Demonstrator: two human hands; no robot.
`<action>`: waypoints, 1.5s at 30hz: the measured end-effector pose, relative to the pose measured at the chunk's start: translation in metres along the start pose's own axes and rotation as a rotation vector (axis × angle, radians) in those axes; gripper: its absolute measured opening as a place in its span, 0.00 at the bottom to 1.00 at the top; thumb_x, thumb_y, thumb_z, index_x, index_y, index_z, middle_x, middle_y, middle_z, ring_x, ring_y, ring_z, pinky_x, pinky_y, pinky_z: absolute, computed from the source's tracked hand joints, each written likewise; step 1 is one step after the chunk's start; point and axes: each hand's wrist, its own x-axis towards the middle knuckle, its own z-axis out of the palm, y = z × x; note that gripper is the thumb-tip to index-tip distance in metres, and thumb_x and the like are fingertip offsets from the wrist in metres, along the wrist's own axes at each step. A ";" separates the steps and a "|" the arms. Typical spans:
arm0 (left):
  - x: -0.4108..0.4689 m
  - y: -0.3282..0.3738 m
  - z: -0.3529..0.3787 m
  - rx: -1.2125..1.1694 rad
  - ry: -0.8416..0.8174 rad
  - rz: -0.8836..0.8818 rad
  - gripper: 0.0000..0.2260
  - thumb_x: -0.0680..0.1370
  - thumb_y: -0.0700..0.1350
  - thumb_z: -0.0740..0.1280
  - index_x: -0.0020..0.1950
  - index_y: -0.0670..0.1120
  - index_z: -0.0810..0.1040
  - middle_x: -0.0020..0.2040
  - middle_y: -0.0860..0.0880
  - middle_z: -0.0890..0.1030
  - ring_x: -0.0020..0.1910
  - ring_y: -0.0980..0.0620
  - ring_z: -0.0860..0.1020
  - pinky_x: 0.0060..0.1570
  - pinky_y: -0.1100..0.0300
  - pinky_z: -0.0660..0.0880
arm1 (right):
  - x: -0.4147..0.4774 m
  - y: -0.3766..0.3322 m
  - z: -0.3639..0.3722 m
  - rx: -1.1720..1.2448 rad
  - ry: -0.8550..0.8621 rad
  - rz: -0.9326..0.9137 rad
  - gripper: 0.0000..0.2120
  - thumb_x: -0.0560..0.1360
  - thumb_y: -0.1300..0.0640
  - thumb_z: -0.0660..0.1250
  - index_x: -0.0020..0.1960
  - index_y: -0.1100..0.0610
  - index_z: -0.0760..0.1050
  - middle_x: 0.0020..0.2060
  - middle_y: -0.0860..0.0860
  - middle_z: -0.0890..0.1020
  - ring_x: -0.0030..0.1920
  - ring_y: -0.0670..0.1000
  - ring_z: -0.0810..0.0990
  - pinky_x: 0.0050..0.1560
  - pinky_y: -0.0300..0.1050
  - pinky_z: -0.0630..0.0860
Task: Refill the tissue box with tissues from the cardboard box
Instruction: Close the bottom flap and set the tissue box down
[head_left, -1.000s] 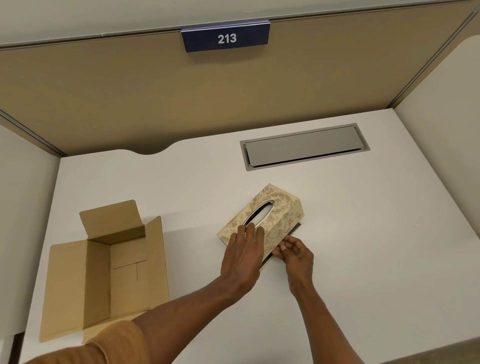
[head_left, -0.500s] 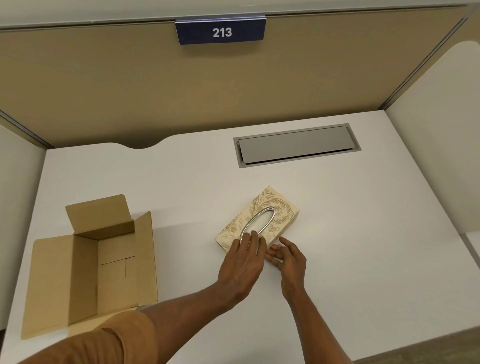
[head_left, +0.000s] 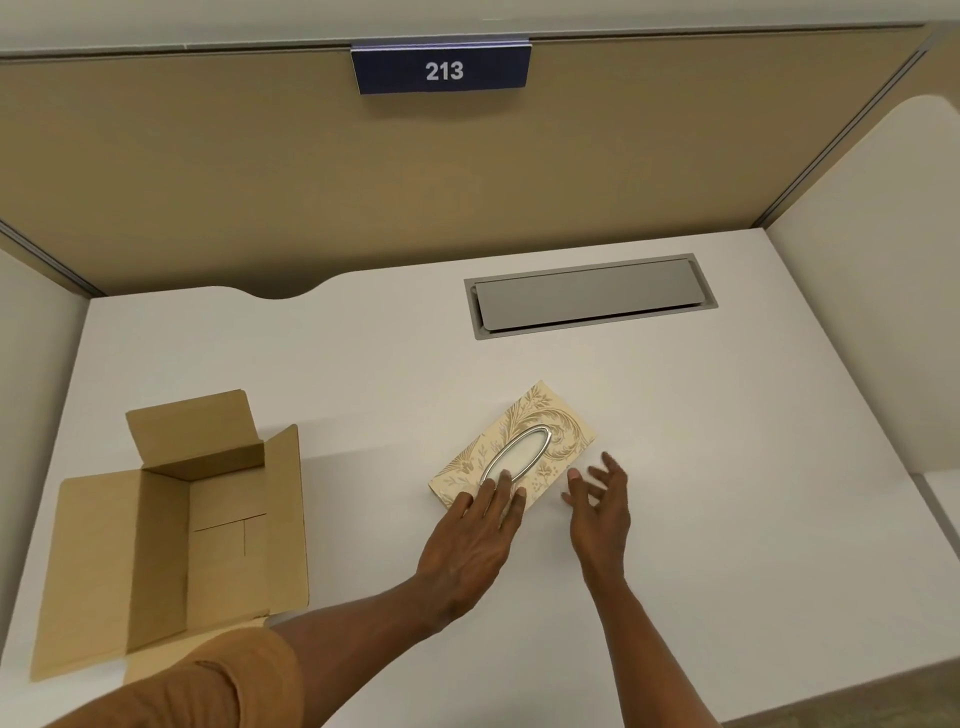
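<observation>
A cream tissue box (head_left: 545, 426) with a gold leaf pattern and a silver-rimmed oval slot lies flat and diagonal on the white desk (head_left: 727, 467). White shows through the slot. My left hand (head_left: 475, 545) rests its fingertips on the box's near end, fingers spread. My right hand (head_left: 597, 504) hovers just right of the box, fingers apart, touching nothing. The brown cardboard box (head_left: 171, 530) stands at the left with its flaps open; its inside looks bare.
A grey cable hatch (head_left: 589, 293) is set into the desk behind the tissue box. Tan partition walls close the back and sides, with a blue sign "213" (head_left: 441, 70) on top. The desk's front edge runs at the lower right.
The tissue box went from tilted up, with its base showing, to lying flat. My right hand has come off the box's side and opened. My left hand stays on top.
</observation>
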 end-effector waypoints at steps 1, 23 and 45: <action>-0.002 -0.001 0.001 -0.013 0.008 -0.013 0.38 0.69 0.49 0.85 0.77 0.45 0.77 0.76 0.38 0.78 0.71 0.39 0.81 0.63 0.48 0.83 | 0.004 -0.003 -0.004 -0.080 -0.012 -0.086 0.31 0.82 0.56 0.75 0.82 0.49 0.67 0.71 0.55 0.78 0.62 0.53 0.84 0.59 0.49 0.84; 0.042 -0.088 -0.001 -0.141 0.163 -0.216 0.31 0.86 0.34 0.51 0.88 0.52 0.51 0.87 0.34 0.43 0.87 0.35 0.42 0.87 0.43 0.45 | 0.045 -0.037 0.023 -0.957 -0.434 -0.647 0.36 0.88 0.44 0.59 0.89 0.53 0.47 0.89 0.45 0.45 0.89 0.50 0.46 0.73 0.53 0.80; 0.107 -0.144 -0.021 -0.162 0.272 -0.195 0.28 0.87 0.35 0.57 0.87 0.50 0.59 0.87 0.34 0.52 0.87 0.34 0.49 0.85 0.42 0.52 | 0.104 -0.080 0.066 -1.043 -0.517 -0.594 0.44 0.86 0.42 0.63 0.89 0.54 0.41 0.89 0.48 0.41 0.88 0.60 0.52 0.69 0.63 0.80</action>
